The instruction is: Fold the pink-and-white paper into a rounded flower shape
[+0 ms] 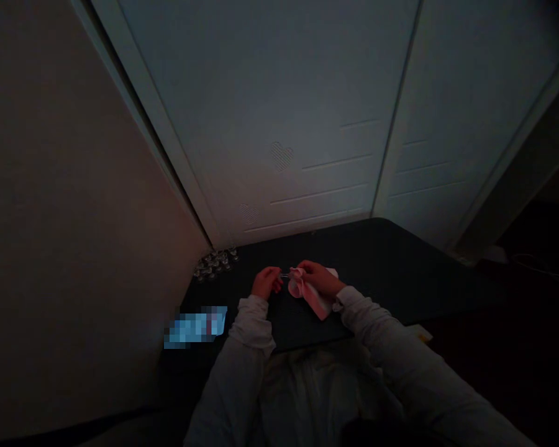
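Observation:
My left hand is closed, its fingertips pinching the thin, clear stem of what looks like a small stemmed glass. The round, clear bowl end points toward my right hand. That hand is closed on a pink and white cloth, which wraps partly around the glass and hangs down below the fingers. Dim light and the cloth hide part of the glass. Both hands are just above the dark table, near its front edge.
Several small, shiny clear glass pieces stand together at the table's back left corner. A lit, blurred-out phone-like screen lies at the left. White panel doors rise behind the table, and a wall borders it on the left.

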{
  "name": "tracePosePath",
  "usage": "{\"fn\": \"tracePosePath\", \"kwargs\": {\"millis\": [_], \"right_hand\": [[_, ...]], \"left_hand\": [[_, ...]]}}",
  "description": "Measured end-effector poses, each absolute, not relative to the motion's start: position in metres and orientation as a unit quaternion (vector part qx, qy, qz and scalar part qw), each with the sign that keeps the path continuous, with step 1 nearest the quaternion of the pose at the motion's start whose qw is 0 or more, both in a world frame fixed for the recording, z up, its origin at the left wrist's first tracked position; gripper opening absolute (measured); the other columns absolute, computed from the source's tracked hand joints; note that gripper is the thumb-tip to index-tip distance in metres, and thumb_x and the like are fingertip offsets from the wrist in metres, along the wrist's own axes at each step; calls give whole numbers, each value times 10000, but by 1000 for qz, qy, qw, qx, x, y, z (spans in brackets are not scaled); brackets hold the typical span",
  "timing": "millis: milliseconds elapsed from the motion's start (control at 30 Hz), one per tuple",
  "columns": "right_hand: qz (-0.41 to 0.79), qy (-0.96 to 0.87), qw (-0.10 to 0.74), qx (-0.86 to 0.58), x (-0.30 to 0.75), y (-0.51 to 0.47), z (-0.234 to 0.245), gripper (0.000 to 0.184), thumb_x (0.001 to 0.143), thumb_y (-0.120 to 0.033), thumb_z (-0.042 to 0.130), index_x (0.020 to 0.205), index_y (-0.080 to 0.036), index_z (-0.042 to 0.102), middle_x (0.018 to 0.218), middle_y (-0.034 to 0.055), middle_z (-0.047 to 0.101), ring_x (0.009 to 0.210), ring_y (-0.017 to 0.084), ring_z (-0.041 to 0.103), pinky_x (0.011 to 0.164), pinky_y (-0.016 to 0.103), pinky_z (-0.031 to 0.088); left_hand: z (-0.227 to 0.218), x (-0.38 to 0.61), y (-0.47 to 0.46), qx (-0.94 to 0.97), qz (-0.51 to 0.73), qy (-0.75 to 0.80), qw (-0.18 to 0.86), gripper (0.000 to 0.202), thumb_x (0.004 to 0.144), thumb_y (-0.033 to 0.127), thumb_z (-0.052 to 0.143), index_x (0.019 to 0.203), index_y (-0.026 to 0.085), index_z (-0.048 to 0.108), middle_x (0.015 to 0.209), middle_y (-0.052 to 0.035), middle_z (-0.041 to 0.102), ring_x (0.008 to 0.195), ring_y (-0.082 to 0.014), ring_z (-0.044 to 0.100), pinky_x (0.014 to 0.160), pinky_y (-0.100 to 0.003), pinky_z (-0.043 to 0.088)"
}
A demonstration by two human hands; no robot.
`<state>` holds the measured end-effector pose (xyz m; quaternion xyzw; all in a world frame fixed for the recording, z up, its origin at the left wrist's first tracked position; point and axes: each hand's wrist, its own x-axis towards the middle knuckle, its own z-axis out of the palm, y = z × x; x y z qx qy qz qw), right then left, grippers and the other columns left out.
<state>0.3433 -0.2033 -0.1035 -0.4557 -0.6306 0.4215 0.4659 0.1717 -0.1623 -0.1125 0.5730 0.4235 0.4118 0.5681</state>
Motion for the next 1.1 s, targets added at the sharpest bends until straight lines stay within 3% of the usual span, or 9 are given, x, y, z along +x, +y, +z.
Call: {"fn": "tracePosePath", "kwargs": {"millis": [200,833,1100], "right_hand": [[423,-624,469,-461,343,-203,-106,156,676,-308,516,723,-162,492,677,-22,514,641,103,467,610,224,361],[429,-628,479,-438,346,-198,-111,206,672,-306,527,819,-163,544,788,7,560,755,132,504,706,257,377],[491,-571,498,-430,343,-203,-103,225,628,-296,566,803,-158,538,756,1,558,708,124,508,663,244,381]], "left_hand": [[-112,171,-162,574,407,426,569,345,645,439,517,787,125,512,524,11,517,357,-61,442,341,-184,320],[-112,172,-163,576,408,424,567,305,647,407,523,770,128,521,531,7,523,375,-65,450,348,-183,324],[-112,170,-162,550,420,408,596,324,617,395,563,798,128,527,575,-1,543,410,-65,467,384,-189,337]]}}
